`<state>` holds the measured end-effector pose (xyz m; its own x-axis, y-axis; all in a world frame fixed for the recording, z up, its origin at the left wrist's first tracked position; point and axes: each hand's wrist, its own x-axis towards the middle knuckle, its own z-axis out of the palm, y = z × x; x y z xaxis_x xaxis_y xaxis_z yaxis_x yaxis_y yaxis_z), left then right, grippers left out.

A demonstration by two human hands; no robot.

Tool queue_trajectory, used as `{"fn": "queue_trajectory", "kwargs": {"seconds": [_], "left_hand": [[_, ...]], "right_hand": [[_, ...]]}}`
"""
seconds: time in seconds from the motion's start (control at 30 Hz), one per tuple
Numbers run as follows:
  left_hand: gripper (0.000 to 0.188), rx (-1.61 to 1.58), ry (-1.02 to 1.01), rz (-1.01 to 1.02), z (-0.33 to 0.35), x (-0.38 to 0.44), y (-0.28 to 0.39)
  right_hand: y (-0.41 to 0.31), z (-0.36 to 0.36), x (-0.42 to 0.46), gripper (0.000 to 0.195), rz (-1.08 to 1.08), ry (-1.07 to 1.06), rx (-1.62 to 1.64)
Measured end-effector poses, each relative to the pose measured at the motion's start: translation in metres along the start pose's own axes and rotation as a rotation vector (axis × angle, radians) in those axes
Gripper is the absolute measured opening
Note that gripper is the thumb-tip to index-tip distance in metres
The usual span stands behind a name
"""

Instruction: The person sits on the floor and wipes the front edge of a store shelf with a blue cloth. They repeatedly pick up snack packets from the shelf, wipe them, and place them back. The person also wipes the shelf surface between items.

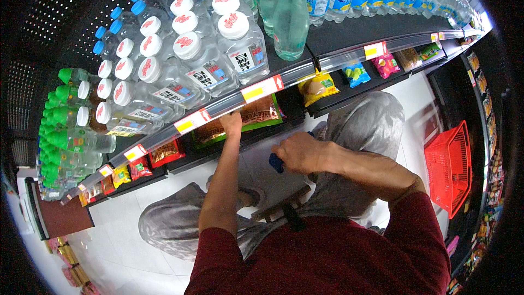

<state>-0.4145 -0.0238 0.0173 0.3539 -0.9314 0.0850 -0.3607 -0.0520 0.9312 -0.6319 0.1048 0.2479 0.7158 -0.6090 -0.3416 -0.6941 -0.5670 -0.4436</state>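
My left hand (231, 123) reaches in beneath the front edge of the bottle shelf (335, 32). Its fingers are mostly hidden by the clear price rail (221, 104). Right beside it, on the lower shelf, lies a large brown snack bag (262, 112) with a green border; whether the fingers touch it is hard to see. My right hand (301, 153) is closed around a dark blue object (276, 163), which shows at both sides of the fist, between my knees. What kind of object it is cannot be made out.
White-capped clear bottles (190, 45), green-capped bottles (61, 114) and a pale green bottle (290, 20) crowd the upper shelf. Small snack bags, one yellow (319, 88), line the lower shelf. A red shopping basket (448, 168) stands at right, by another stocked shelf (487, 131).
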Motion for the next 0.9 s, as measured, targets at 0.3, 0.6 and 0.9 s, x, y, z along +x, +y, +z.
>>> {"fn": "queue_trajectory", "kwargs": {"seconds": [0.3, 0.6, 0.9], "left_hand": [[0.027, -0.501, -0.365, -0.373, -0.029, -0.036, 0.035], [0.033, -0.796, -0.321, -0.612, -0.088, -0.135, 0.116], [0.058, -1.083, -0.249, -0.660, -0.112, -0.150, 0.132]], "right_hand": [[0.020, -0.034, -0.005, 0.037, 0.306, 0.351, 0.098], [0.014, 0.006, 0.019, 0.057, 0.057, 0.449, 0.187], [-0.063, 0.070, 0.015, 0.084, -0.033, 0.471, 0.094]]}}
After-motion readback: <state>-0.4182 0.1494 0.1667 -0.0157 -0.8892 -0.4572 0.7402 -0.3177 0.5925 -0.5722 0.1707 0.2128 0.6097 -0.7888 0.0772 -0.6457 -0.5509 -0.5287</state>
